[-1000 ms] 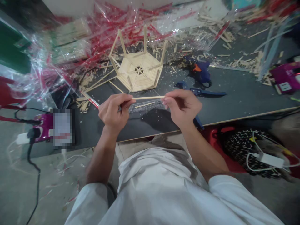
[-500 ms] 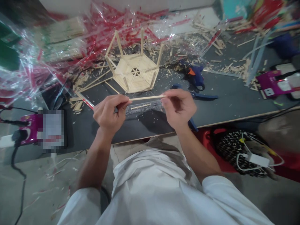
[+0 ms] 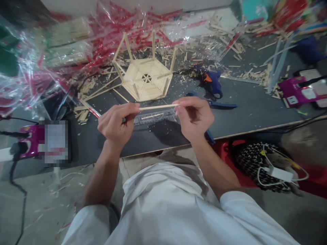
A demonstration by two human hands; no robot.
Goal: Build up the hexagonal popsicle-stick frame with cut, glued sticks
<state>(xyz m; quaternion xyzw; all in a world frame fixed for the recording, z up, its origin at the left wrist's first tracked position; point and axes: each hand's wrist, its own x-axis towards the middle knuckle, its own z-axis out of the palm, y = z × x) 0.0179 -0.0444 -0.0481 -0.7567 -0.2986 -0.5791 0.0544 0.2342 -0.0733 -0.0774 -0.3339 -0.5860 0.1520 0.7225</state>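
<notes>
A thin pale wooden stick (image 3: 157,107) is stretched level between my two hands above the table. My left hand (image 3: 118,121) pinches its left end, and my right hand (image 3: 195,117) pinches the right end between thumb and fingers. Below the stick lies a clear plastic ruler (image 3: 155,116), with a short piece of stick on it. Just beyond stands a hexagonal frame (image 3: 143,80) built from wooden sticks, with a flat base and upright posts at its corners.
A blue glue gun (image 3: 215,81) with an orange tip lies right of the frame. Blue-handled pliers (image 3: 222,104) rest partly behind my right hand. Stick offcuts and red-and-clear plastic wrappers (image 3: 112,30) cover the back. Purple power strips (image 3: 293,91) sit at both sides.
My left hand has shifted very slightly left, still pinching the stick. My right hand keeps its hold almost unmoved. The view has moved a little.
</notes>
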